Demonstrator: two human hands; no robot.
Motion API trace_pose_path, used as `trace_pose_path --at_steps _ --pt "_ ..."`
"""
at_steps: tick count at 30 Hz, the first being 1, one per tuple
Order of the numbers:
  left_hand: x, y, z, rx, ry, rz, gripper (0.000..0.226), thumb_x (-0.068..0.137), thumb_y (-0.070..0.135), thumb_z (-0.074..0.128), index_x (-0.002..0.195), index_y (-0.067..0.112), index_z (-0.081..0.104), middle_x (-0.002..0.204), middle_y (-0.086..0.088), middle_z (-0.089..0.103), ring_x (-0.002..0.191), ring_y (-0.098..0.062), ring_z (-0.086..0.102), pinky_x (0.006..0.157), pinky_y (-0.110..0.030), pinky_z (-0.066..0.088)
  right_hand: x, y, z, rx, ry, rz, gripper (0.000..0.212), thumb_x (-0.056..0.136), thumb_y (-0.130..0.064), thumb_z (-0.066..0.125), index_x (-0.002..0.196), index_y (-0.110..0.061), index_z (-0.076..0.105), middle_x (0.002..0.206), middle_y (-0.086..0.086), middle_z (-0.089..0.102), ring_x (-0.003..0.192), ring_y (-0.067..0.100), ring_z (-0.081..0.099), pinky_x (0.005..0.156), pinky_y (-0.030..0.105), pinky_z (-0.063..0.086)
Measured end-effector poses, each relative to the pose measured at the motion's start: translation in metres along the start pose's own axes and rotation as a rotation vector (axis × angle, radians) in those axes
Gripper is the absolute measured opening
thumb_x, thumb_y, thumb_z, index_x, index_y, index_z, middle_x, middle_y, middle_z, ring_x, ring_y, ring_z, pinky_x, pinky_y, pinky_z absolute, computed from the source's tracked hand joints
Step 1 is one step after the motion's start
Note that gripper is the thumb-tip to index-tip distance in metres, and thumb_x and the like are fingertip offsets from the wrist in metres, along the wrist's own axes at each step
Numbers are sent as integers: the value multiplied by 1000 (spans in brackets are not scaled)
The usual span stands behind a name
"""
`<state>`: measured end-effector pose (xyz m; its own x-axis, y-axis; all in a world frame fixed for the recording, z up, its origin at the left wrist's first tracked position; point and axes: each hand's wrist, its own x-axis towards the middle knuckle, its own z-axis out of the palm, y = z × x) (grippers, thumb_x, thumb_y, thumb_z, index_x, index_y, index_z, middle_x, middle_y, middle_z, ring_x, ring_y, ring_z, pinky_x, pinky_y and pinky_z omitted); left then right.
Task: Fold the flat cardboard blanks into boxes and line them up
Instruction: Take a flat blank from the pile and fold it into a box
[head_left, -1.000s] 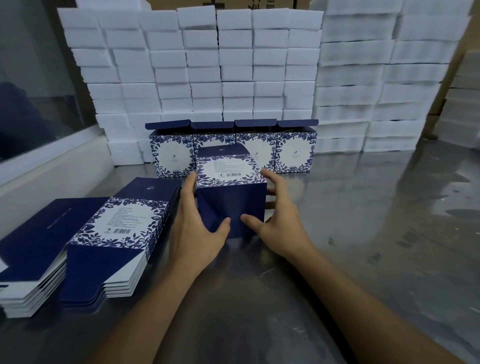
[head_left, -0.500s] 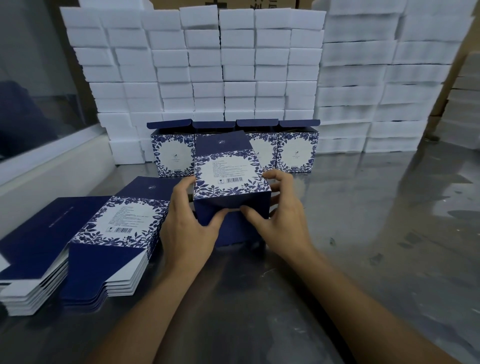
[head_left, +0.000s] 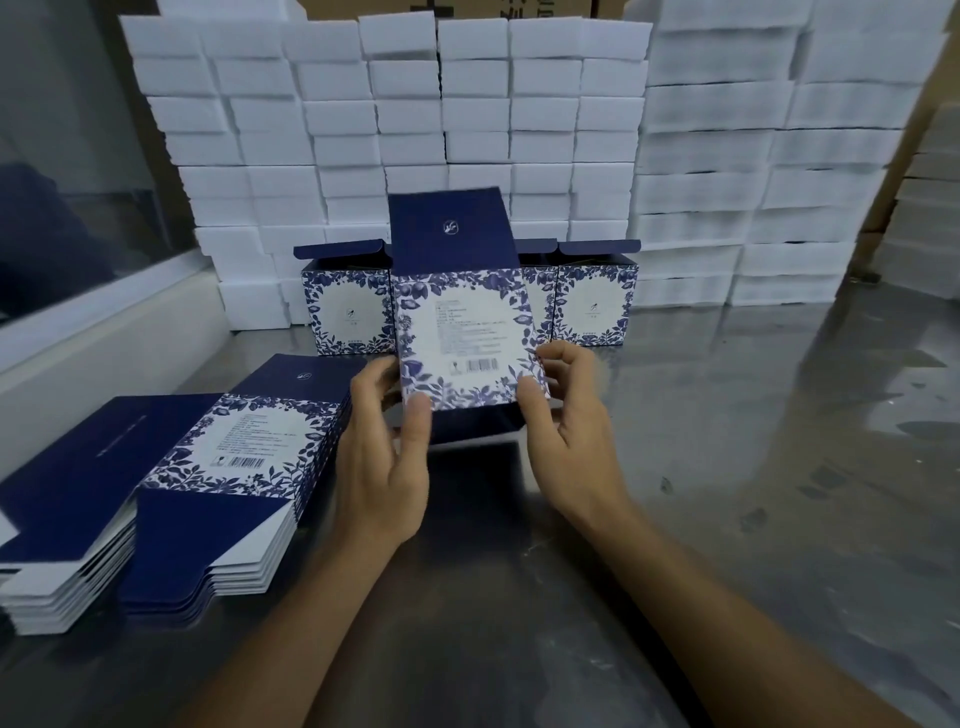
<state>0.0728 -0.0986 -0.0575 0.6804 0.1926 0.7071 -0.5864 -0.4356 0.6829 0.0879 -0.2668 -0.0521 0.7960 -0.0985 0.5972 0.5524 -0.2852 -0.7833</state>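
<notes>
One head-worn wide-angle view looks forward and down over a metal table (head_left: 727, 467), close behind the left hand (head_left: 384, 467) and right hand (head_left: 566, 441). Just beyond the fingertips stands a box (head_left: 462, 322); left of them, flat blanks (head_left: 208, 483). Far past them, white blocks (head_left: 467, 130) fill the frame's top.

The light is cool, dim and bluish, coming from above. It lays pale glare streaks across the metal table (head_left: 753, 426), strongest on the right. Soft shadows fall under the forearms and beside the blanks (head_left: 171, 499). The white foam blocks (head_left: 467, 114) look slightly washed out. Both hands (head_left: 384, 457) (head_left: 566, 431) are smeared by motion blur. Wide-angle distortion bends the straight lines near the edges, and fine print is unreadable.
</notes>
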Motion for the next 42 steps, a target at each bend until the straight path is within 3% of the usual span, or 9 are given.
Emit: trace_pose_path --at_steps 3,7,15,21,24,28,32,36,42 --pt "4 -4 -1 101 75 -9 31 101 32 36 115 16 57 90 15 62 81 -9 60 68 -19 43 0 5 0 -8 -9 33 39 90 -15 48 124 -32 41 115 -22 59 104 -1 59 86 38 54" --pt "6 -7 0 188 52 -21 20 100 15 51 116 6 59 104 -4 61 94 -21 58 80 -44 51 0 12 0 -37 -61 106 54 82 -7 50 129 -30 40 115 -19 62 100 -1 62 86 40 55" --pt "7 -10 -1 25 -55 -299 107 63 75 69 149 26 30 147 10 44 133 -8 43 111 -39 39 1 10 3 50 -155 197 76 83 -69 61 149 -42 34 143 -22 54 132 -1 49 113 42 41" --pt "7 -13 -1 -53 -105 -291 73 59 68 74 125 42 52 126 14 60 114 -4 59 96 -34 52 0 6 4 155 -191 281 112 69 -92 51 159 -38 13 154 -38 19 144 -9 24 123 32 24" --pt "7 -7 -4 -126 -164 -263 53 64 62 75 110 53 50 114 27 62 106 3 61 81 -21 55 3 3 1 303 -149 295 80 84 -79 46 148 -30 47 148 -10 52 137 10 49 115 44 39" --pt "5 -4 -6 -235 -262 -272 54 67 55 76 109 31 53 121 2 60 122 -20 54 97 -56 46 7 0 -2 359 -6 325 46 103 -56 35 116 -26 69 115 -6 74 110 11 69 100 39 53" --pt "7 -3 -9 -245 -305 -255 50 66 50 76 97 20 51 107 -14 56 107 -32 55 96 -62 41 10 3 -8 330 11 359 38 106 -41 36 98 -25 69 97 -14 75 95 4 68 87 31 55" --pt "5 -2 -5 -32 -303 -184 52 59 50 76 93 23 47 97 -1 50 93 -21 51 92 -49 46 11 7 -11 297 36 411 33 107 -37 42 103 -17 67 102 1 72 96 15 66 87 38 54" --pt "4 -4 -5 147 -135 -3 71 53 43 88 102 19 44 121 2 40 115 -13 44 98 -22 40 12 7 -6 234 161 366 20 98 -42 59 98 -22 61 97 -5 69 88 8 66 66 16 48"
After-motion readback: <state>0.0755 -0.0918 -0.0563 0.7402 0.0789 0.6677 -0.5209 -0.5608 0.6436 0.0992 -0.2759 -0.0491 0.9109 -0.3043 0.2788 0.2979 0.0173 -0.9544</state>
